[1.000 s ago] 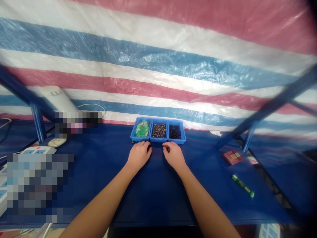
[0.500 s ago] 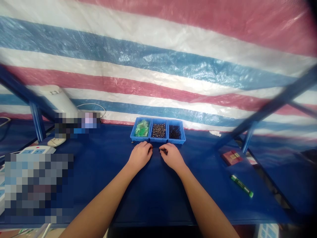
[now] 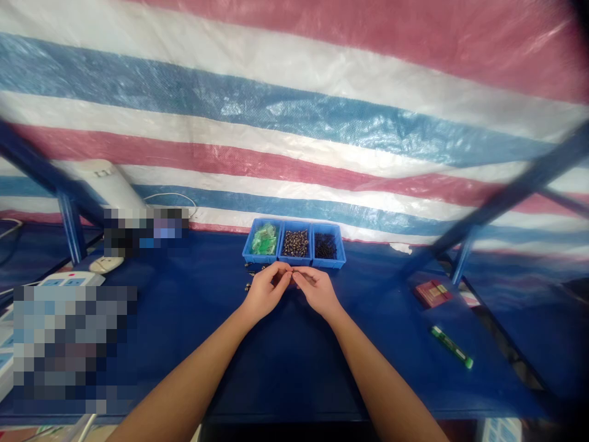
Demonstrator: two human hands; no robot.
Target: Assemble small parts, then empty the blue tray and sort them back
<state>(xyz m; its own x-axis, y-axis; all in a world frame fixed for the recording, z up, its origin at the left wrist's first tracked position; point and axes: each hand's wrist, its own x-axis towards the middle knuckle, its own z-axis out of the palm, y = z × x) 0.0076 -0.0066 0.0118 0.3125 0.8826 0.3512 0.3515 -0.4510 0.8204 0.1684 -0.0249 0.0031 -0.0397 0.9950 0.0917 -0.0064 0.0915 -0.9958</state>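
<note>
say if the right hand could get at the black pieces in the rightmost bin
Likely yes: the right hand is near the rightmost bin and nothing covers the black pieces, though it seems engaged at the left hand.

Anything pinched where the fingers of the bare left hand (image 3: 270,286) and bare right hand (image 3: 318,291) meet, at six o'clock just below centre, is hidden. Small brass-coloured pieces (image 3: 247,286) at seven o'clock, beside the left hand, are too small to identify. Fine black pieces (image 3: 326,245) blur into one heap. At eight o'clock, a grey-blue pixelated patch (image 3: 76,350) covers part of a white, blue-panelled power strip (image 3: 69,279), which the left edge cuts. At four o'clock, a green tube's (image 3: 451,346) print is illegible.
</note>
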